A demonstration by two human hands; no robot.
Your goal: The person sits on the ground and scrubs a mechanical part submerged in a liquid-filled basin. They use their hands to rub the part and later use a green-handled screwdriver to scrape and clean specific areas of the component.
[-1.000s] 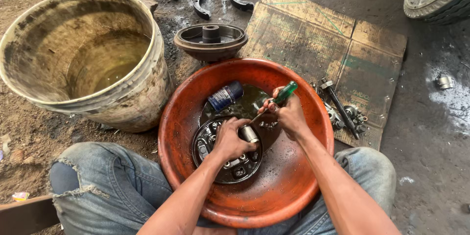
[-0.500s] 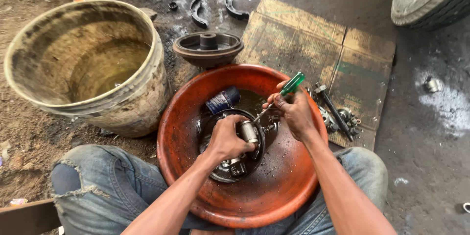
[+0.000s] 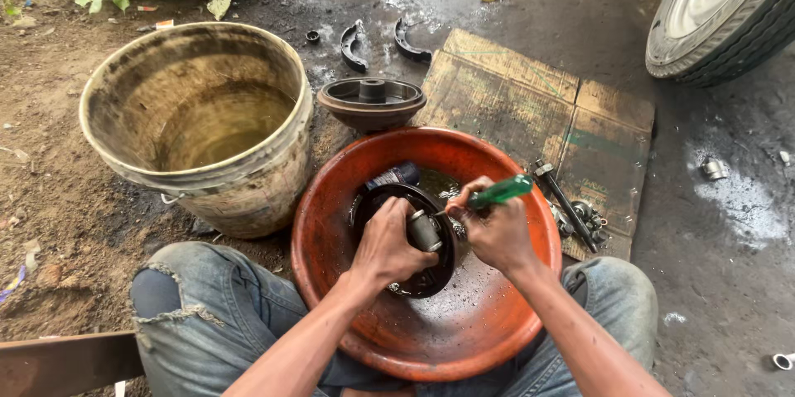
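- Left hand (image 3: 389, 244) clamps the black hub (image 3: 410, 235), tilted up on edge inside the orange basin (image 3: 497, 322).
- Right hand (image 3: 495, 231) grips a green-handled brush (image 3: 499, 192), its tip at the hub's grey axle stub (image 3: 424, 230).
- Basin sits between the knees; bucket (image 3: 203, 128) just left, tyre (image 3: 725, 12) well apart.

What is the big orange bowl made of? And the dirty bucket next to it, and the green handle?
The orange bowl looks like plastic: smooth, evenly coloured, glossy where wet. The bucket also seems plastic, cream under grime, with a thin rolled rim. The green handle in the right hand looks like see-through hard plastic.
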